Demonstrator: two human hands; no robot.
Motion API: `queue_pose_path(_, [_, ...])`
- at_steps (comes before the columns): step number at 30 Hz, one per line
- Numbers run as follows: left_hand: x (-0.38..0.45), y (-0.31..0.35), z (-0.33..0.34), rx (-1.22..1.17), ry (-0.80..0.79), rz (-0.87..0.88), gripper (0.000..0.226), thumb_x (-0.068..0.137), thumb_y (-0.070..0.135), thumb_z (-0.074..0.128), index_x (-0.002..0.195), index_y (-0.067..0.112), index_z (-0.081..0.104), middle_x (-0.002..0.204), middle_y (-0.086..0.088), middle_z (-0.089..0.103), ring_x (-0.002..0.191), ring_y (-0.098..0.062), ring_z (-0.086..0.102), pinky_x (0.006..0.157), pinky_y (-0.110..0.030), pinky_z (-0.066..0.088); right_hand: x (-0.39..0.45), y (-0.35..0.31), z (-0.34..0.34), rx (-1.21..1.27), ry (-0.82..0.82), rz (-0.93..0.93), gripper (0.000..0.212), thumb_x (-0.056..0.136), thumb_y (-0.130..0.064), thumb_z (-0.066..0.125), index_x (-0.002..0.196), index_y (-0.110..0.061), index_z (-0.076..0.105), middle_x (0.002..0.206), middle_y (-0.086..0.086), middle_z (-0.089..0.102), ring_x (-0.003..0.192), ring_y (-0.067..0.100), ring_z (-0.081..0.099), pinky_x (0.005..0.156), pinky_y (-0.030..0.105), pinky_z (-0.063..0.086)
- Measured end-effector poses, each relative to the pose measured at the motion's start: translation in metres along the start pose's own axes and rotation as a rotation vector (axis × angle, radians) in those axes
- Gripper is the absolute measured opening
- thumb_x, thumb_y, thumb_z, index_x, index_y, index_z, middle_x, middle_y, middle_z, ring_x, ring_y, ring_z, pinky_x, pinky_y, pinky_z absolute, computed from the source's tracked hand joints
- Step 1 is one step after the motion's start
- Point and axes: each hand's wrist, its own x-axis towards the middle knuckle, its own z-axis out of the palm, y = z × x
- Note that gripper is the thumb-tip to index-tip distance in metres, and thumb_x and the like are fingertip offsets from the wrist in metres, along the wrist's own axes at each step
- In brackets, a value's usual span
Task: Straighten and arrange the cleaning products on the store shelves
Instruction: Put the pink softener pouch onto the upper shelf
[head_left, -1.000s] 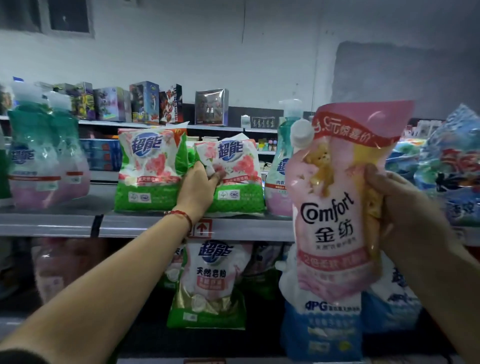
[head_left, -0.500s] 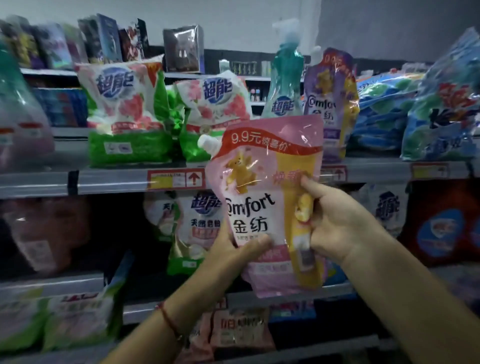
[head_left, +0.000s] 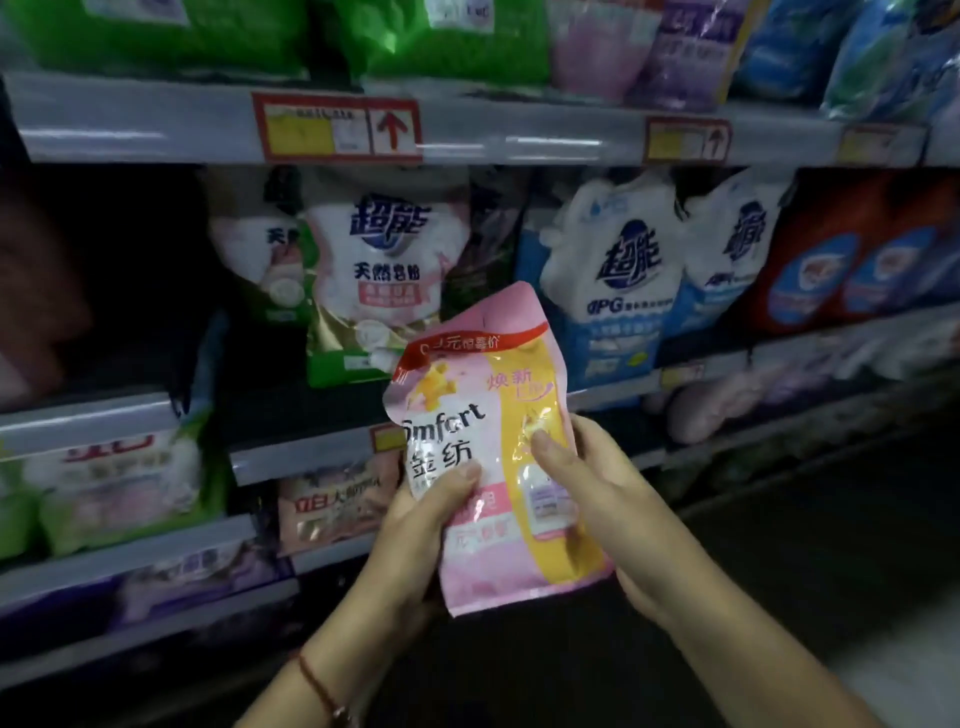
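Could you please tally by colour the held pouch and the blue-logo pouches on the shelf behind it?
Pink and yellow pouch: 1
Green and pink pouches: 2
Blue and white pouches: 2
Total: 5

We hold the pouch (head_left: 498, 457) before the shelves, left hand (head_left: 415, 535) on its left edge, right hand (head_left: 597, 499) on its right; behind it, on the middle shelf (head_left: 311, 452), a soap bag (head_left: 379, 280) stands to the left and two detergent bags (head_left: 613, 280) to the right; price tags (head_left: 337, 130) sit on the upper shelf edge (head_left: 156, 135) above; more bags (head_left: 119, 483) lie on the shelf lower left.
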Motion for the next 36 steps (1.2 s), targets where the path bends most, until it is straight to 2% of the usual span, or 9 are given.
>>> queue_pose_path(4, [-0.001,-0.004,-0.016,0.143,-0.058,0.094,0.046,0.081,0.020,0.069,0.125,0.008,0.062,0.113,-0.021,0.075,0.100,-0.039,0.074,0.083,-0.047,0.063,-0.011,0.031,0.011,-0.001,0.053,-0.096,0.049,0.085,-0.035,0.077,0.128,-0.025,0.056,0.118,-0.002,0.074,0.107,0.020,0.072,0.089,0.039,0.060])
queue_pose_path(9, [-0.007,0.011,0.008,0.485,-0.159,0.256,0.051,0.081,0.029,0.074,0.129,0.026,0.057,0.118,-0.001,0.076,0.105,-0.024,0.074,0.087,-0.044,0.060,-0.020,0.045,-0.001,0.148,0.157,-0.130,0.048,0.085,-0.036,0.070,0.129,-0.026,0.055,0.121,0.003,0.072,0.107,0.026,0.072,0.088,0.047,0.058])
queue_pose_path(13, [-0.006,0.017,0.049,0.862,-0.338,0.394,0.084,0.087,0.044,0.072,0.153,0.051,0.021,0.134,0.020,0.065,0.116,-0.009,0.068,0.097,-0.047,0.055,-0.027,0.051,-0.024,0.367,0.259,-0.111,0.052,0.080,-0.044,0.069,0.126,-0.023,0.057,0.115,0.006,0.075,0.104,0.028,0.073,0.082,0.043,0.060])
queue_pose_path(16, [-0.004,0.011,0.084,1.073,-0.474,0.401,0.098,0.085,0.057,0.071,0.153,0.062,0.001,0.136,0.022,0.062,0.117,-0.009,0.067,0.096,-0.047,0.056,-0.034,0.061,-0.053,0.530,0.338,-0.102,0.056,0.082,-0.045,0.064,0.131,-0.018,0.056,0.119,0.013,0.073,0.107,0.032,0.072,0.086,0.047,0.059])
queue_pose_path(20, [0.006,-0.012,0.135,1.133,-0.705,0.235,0.109,0.086,0.051,0.077,0.141,0.075,-0.013,0.129,0.025,0.066,0.108,-0.003,0.071,0.096,-0.039,0.057,-0.052,0.073,-0.108,0.603,0.425,-0.116,0.054,0.087,-0.042,0.065,0.134,-0.016,0.055,0.121,0.018,0.071,0.108,0.038,0.070,0.088,0.050,0.056])
queue_pose_path(24, [0.030,-0.048,0.199,1.056,-0.867,0.129,0.109,0.087,0.036,0.079,0.144,0.072,-0.008,0.126,0.038,0.061,0.109,0.004,0.068,0.090,-0.021,0.057,-0.068,0.068,-0.181,0.538,0.541,-0.134,0.053,0.081,-0.040,0.069,0.129,-0.020,0.057,0.113,0.012,0.075,0.101,0.034,0.073,0.087,0.051,0.057])
queue_pose_path(29, [0.074,-0.100,0.305,0.911,-0.889,0.155,0.090,0.091,0.005,0.072,0.153,0.048,0.022,0.134,0.010,0.067,0.118,-0.015,0.069,0.094,-0.035,0.059,-0.074,0.033,-0.293,0.464,0.628,-0.227,0.028,0.096,-0.023,0.061,0.124,-0.021,0.059,0.113,0.006,0.076,0.101,0.027,0.074,0.088,0.049,0.058])
queue_pose_path(34, [0.105,-0.137,0.413,0.708,-0.769,-0.073,0.042,0.093,0.001,0.065,0.133,0.012,0.056,0.118,-0.018,0.074,0.108,-0.036,0.072,0.089,-0.045,0.062,-0.073,-0.012,-0.406,0.192,0.600,-0.286,0.025,0.093,-0.027,0.069,0.117,-0.029,0.061,0.111,-0.003,0.076,0.101,0.021,0.074,0.094,0.052,0.056])
queue_pose_path(36, [0.120,-0.148,0.445,0.636,-0.665,-0.133,0.041,0.091,0.005,0.067,0.131,0.007,0.061,0.114,-0.024,0.074,0.107,-0.043,0.071,0.092,-0.051,0.060,-0.067,-0.032,-0.441,0.085,0.550,-0.291,0.030,0.087,-0.031,0.073,0.115,-0.035,0.061,0.112,-0.007,0.075,0.102,0.018,0.074,0.096,0.051,0.055])
